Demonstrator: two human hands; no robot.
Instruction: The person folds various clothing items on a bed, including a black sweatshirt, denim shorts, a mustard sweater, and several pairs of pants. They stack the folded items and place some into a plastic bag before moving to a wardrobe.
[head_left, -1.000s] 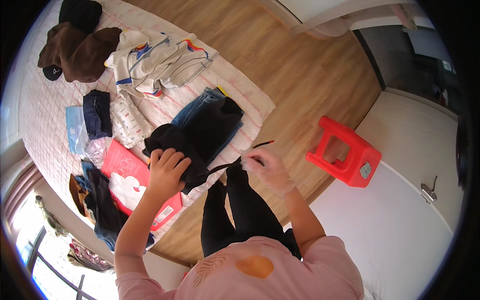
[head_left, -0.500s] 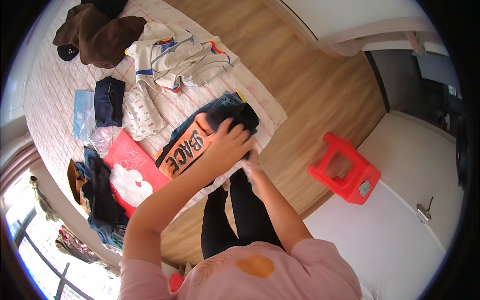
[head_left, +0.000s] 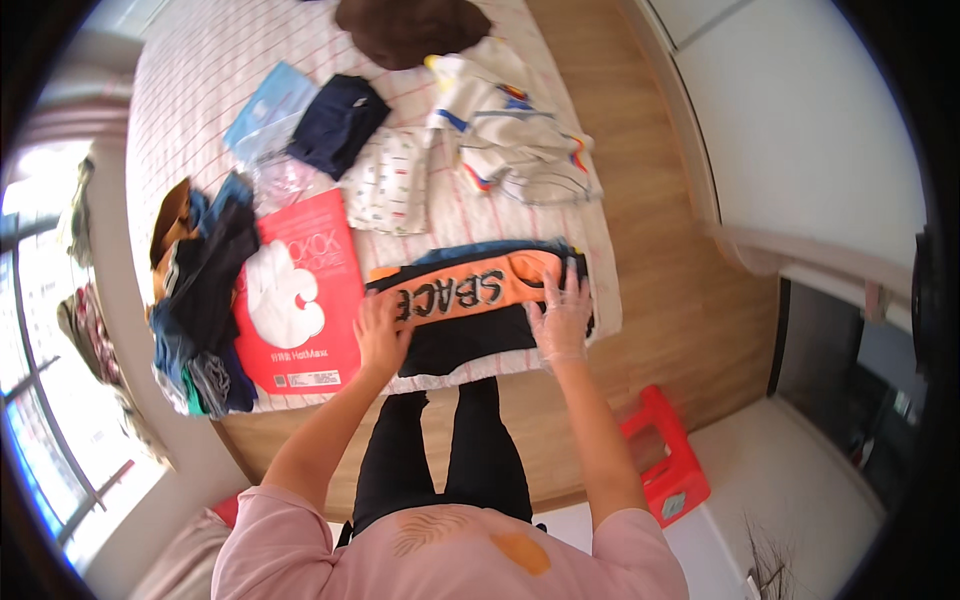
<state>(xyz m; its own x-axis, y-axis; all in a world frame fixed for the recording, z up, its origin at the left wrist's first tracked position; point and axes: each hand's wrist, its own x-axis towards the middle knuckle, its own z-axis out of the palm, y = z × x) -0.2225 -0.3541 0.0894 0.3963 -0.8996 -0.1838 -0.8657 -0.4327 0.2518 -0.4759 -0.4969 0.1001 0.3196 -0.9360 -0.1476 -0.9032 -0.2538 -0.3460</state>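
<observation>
Left hand (head_left: 380,335) and clear-gloved right hand (head_left: 562,318) rest open on a folded black-and-orange cloth garment (head_left: 465,343) by the pink-lined bed's (head_left: 215,110) near edge, a rumpled white shirt (head_left: 525,150) unfolded beyond.

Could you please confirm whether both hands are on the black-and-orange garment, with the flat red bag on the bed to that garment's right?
One detail is off: the head view shows the flat red bag to the left, not the right, of the black-and-orange garment. It does lie on the bed, and the left hand and right hand are on the garment.
</observation>
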